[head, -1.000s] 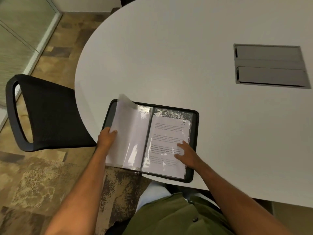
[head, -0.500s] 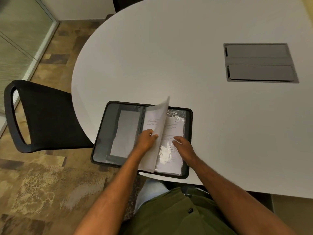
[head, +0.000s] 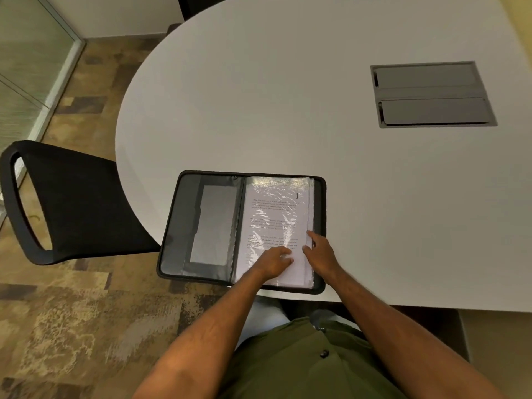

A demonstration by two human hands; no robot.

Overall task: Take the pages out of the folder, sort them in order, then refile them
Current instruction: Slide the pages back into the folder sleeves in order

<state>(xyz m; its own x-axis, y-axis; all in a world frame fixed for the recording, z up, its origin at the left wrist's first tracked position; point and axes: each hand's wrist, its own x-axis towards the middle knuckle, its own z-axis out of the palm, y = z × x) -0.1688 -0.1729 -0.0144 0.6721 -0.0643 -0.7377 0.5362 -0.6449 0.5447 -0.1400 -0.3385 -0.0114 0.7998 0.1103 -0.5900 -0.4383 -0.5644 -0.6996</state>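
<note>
folder (head: 207, 226) open, hands (head: 273, 262) covering pages (head: 273, 220)

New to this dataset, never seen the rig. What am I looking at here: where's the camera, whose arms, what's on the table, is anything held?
There is no machine here. A person wears one wide-angle camera on the head, so the view looks forward and down over their own two bare arms.

A black folder lies open at the near edge of a white table. Its right half holds a stack of pages in shiny plastic sleeves.

The left hand rests its fingers on the top sleeve. The right hand touches the stack's right edge. Neither hand lifts anything.

Further back a grey hatch is set into the table. A black chair stands to the left.
</note>
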